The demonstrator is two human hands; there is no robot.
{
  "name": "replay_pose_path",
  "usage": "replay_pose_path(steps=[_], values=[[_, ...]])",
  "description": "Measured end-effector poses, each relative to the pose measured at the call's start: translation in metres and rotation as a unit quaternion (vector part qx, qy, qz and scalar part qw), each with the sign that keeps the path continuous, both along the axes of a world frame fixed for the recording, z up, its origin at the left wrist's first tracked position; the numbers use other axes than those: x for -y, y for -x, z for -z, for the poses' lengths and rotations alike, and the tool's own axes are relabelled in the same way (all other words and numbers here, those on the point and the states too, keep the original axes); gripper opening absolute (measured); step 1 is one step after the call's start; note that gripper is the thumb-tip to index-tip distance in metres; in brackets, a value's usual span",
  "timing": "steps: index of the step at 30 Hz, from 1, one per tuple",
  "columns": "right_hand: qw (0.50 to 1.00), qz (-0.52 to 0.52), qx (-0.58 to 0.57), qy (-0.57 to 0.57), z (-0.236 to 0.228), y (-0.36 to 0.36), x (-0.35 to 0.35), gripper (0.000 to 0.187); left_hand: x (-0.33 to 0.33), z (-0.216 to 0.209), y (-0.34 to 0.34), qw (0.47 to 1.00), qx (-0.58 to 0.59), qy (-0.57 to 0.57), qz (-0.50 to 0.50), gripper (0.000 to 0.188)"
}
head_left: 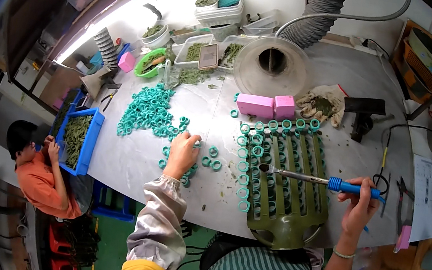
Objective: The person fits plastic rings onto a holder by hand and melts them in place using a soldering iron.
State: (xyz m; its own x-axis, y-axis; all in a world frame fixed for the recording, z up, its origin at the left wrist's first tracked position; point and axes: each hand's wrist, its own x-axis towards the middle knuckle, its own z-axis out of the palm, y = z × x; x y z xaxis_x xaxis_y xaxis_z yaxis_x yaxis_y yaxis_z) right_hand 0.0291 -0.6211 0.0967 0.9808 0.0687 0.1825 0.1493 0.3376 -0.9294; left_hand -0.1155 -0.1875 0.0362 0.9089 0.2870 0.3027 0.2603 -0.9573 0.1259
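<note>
My right hand (357, 204) grips the blue handle of a soldering iron (304, 177), held nearly level. Its dark, broad tip is over the left part of an olive-green slatted frame (284, 223). Rows of teal rings (277, 191) line the frame's long bars, and some stick out along its left edge. My left hand (182, 155) is at the table among loose teal rings (213, 151), fingers drawn together in a pinch. Whatever lies between the fingertips is hidden. Beyond that hand spreads a big heap of teal rings (149, 111).
Pink blocks (255, 106) stand behind the frame, beside a soiled glove (324, 103) and a round clear hood (246, 61). Tubs of green scraps (192, 50) line the back. Pliers (400, 202) lie right. At left, a co-worker (47, 182) sits by a blue crate (93, 139).
</note>
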Motion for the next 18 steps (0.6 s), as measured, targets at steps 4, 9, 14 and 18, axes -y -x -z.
replay_pose_path(steps=[4,9,14,18], values=[[1.0,0.009,0.001,0.004,-0.002,0.002,0.002,0.03,0.029,-0.014,-0.003,0.961,0.046,0.263,-0.07,0.021],[1.0,0.014,-0.003,0.005,-0.002,0.004,0.005,0.03,0.104,-0.053,-0.014,0.859,0.085,0.495,0.096,0.028],[1.0,-0.005,-0.007,0.026,0.005,0.004,0.005,0.031,0.143,-0.057,-0.033,0.918,0.07,0.344,0.185,0.033],[1.0,-0.029,-0.004,0.009,0.013,0.005,-0.001,0.03,0.149,-0.04,-0.044,0.941,0.086,0.254,0.205,0.033]])
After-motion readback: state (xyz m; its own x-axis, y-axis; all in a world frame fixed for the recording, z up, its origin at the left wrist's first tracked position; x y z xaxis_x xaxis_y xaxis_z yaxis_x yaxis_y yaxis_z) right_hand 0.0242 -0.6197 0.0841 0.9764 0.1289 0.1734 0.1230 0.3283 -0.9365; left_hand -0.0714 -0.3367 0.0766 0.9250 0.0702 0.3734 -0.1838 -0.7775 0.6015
